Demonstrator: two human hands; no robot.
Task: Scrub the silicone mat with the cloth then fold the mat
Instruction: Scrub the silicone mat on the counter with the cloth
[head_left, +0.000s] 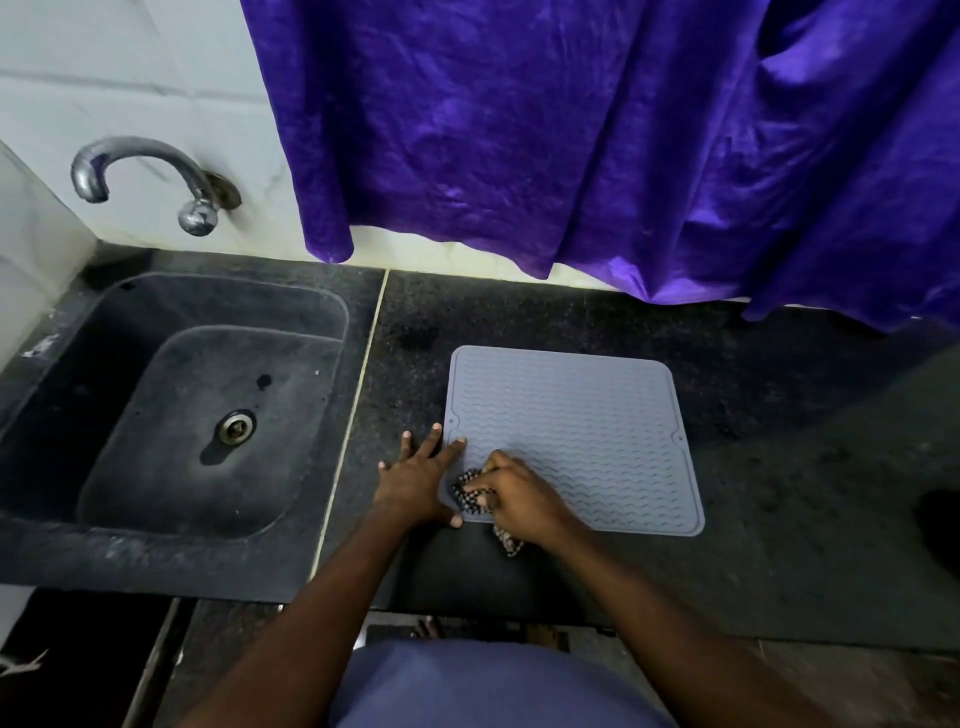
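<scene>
The left hand (415, 480) lies with fingers spread flat, pinning the near-left corner of the grey mat (582, 431) on the worktop (779, 467). Beside it, the right hand (519, 496) bunches the checked cloth (470, 493) in curled fingers against the mat. Scrubbing looks under way; the mat lies unfolded, so folding remains.

Both bare forearms reach forward from the bottom of the view, angled inward so the wrists sit near each other. The left hand (418, 483) lies flat, palm down, its fingers (452, 448) straight and spread (the forefinger tip on the left edge of the mat (571, 415), the outer ones on the worktop (779, 467)). The right hand (522, 496), just beside it, is knuckles-up, fingers curled round a bunched checked cloth (466, 492) pressed on the mat.
</scene>
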